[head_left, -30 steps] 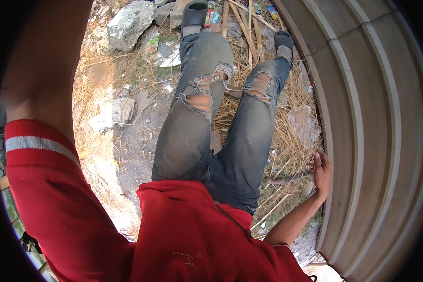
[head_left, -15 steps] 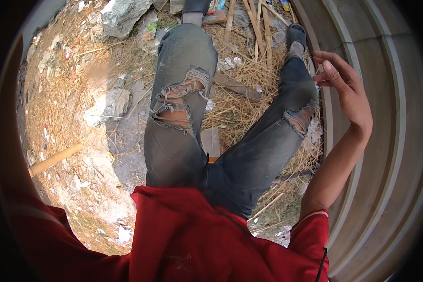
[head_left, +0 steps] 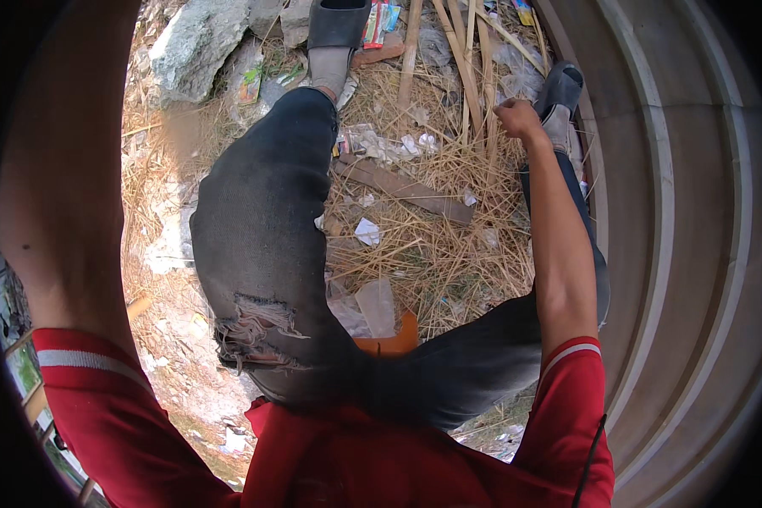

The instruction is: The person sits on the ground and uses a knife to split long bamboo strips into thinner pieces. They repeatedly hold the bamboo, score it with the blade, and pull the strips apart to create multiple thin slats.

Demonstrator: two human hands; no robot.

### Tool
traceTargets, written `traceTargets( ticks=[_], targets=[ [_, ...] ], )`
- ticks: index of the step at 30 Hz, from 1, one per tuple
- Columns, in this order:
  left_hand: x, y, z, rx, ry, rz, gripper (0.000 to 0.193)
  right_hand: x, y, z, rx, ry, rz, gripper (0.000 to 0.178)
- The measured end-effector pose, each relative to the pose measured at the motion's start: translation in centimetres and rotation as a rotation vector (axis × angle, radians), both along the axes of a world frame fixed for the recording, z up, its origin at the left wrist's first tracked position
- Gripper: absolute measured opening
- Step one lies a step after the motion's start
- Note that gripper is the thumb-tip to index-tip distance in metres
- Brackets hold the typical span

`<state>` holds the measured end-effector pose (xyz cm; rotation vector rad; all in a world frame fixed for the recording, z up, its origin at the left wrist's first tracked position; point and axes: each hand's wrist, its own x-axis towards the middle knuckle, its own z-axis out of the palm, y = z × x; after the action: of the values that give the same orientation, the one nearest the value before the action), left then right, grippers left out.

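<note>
No txt, nos. or signs can be read. Bright coloured patches, poss. print, are seen in three places, but they are too small to tell: on the red-and-blue pkt [head_left: 381, 24] near the top edge, approx. mid; on the yellow-and-blue pkt [head_left: 525, 12] at upper R; and on the green-and-red wrapper [head_left: 250, 85] at upper L, also v. blurred.

My left forearm [head_left: 69, 178] runs off the top edge; left hand is out of frame. My right hand [head_left: 519, 118] hides its palm, can't tell if it grips anything. Right forearm [head_left: 561, 245] blocks part of my right leg [head_left: 483, 356]. Left sandal [head_left: 339, 27] and big rock [head_left: 196, 51] cropped at top. Orange thing [head_left: 405, 337] partly covered, kind unclear.
</note>
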<state>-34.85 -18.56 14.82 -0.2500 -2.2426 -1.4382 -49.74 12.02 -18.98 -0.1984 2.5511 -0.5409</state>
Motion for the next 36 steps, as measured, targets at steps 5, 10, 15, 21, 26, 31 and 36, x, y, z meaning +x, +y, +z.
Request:
traceTargets(
  ticks=[5,10,15,21,26,31,36],
  targets=[
    [-4.8,3.2,-6.8,0.031,-0.194,-0.167,0.04,-1.4,-1.8,-9.7,0.042,0.308,-0.078,0.054],
    [-4.4,4.8,-15.9,0.068,-0.517,-0.401,0.035,-3.1,-2.7,-12.4,0.069,0.342,-0.404,0.039],
    [-3.9,3.0,-16.6,0.055,-0.616,-0.428,0.034,-3.6,-3.3,-9.8,-0.026,0.275,-0.337,0.04],
    [-3.9,2.0,-16.1,0.055,-0.669,-0.33,0.038,-1.4,-0.1,-6.7,-0.135,0.33,-0.207,0.043],
    [-3.1,1.9,-14.4,-0.055,-0.691,-0.269,0.041,2.2,0.1,0.4,-0.279,0.374,-0.086,0.034],
    [-2.5,2.9,-13.1,-0.292,-0.615,-0.297,0.042,1.7,-0.5,8.2,-0.407,0.422,0.024,0.033],
    [-1.6,4.8,-11.7,-0.551,-0.585,-0.307,0.052,1.7,-1.7,13.5,-0.732,0.272,0.155,0.028]
  ],
)
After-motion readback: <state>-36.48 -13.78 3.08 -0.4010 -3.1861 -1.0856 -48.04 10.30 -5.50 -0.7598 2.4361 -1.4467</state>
